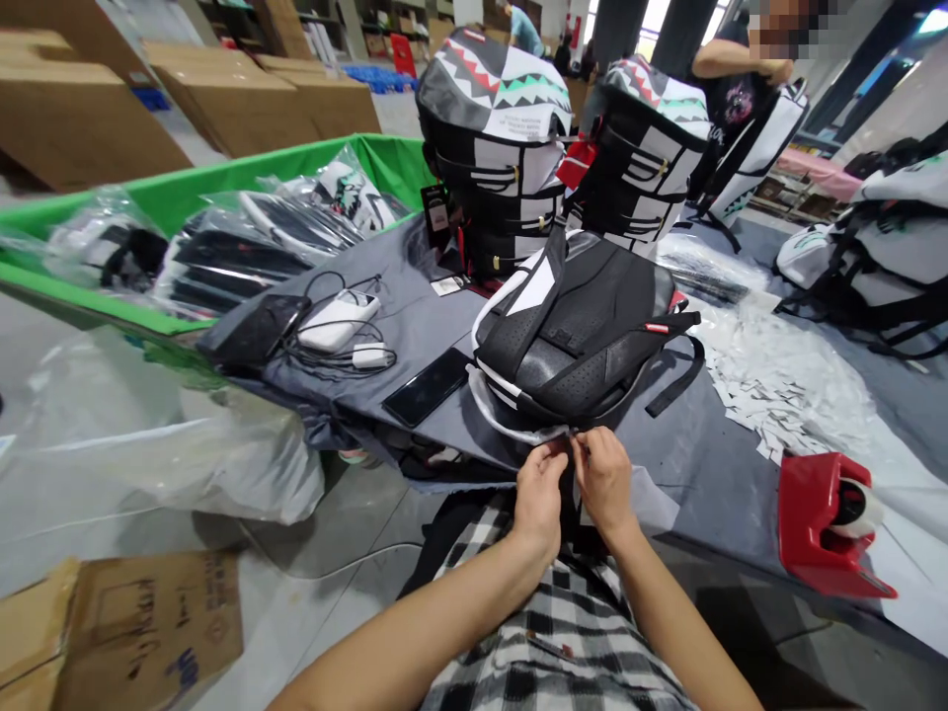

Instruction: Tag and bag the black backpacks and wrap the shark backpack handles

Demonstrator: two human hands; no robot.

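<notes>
The left hand [539,494] and right hand [603,476] are pinching a grey strip [495,419] between closed fingertips; the black-and-white backpack [574,331] is lying at their twelve o'clock; a smartphone [428,387] is resting at ten.

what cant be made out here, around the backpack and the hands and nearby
- Head view: what the left hand and right hand have between their fingertips; the hands themselves cover it.
- Head view: the underside of the black backpack; its upturned strap side hides it.
- Head view: wording on the hang tag; too small.
- Head view: the far-right bags; cut off by the right edge.
</notes>
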